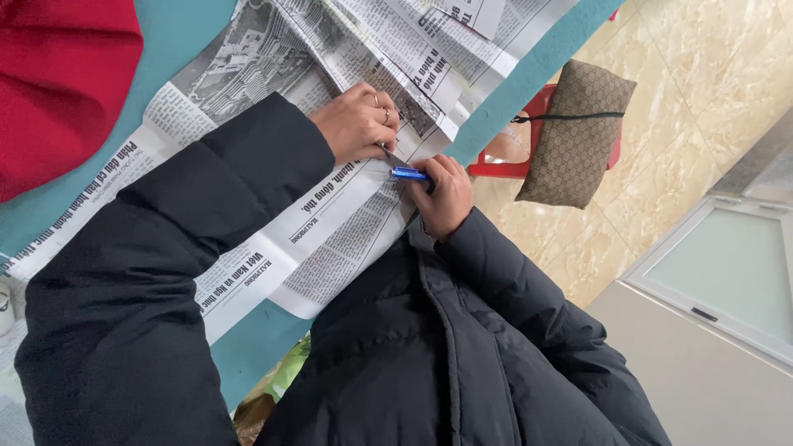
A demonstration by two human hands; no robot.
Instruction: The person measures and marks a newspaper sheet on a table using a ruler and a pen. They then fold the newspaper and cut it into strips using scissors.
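A spread of newspaper [330,223] lies on a teal table [178,33]. My left hand [357,122], with rings on two fingers, presses down on the paper near its folded edge. My right hand [446,194] is closed around a small blue tool [410,173] whose thin metal tip points toward my left hand's fingers at the paper's edge. Both arms wear black puffy jacket sleeves, and the left sleeve covers much of the newspaper.
A red cloth [58,83] lies at the table's top left. Beyond the table edge a brown patterned pouch [574,136] rests on a red stool [541,124]. Beige marble floor [702,74] and a grey cabinet [719,281] are to the right.
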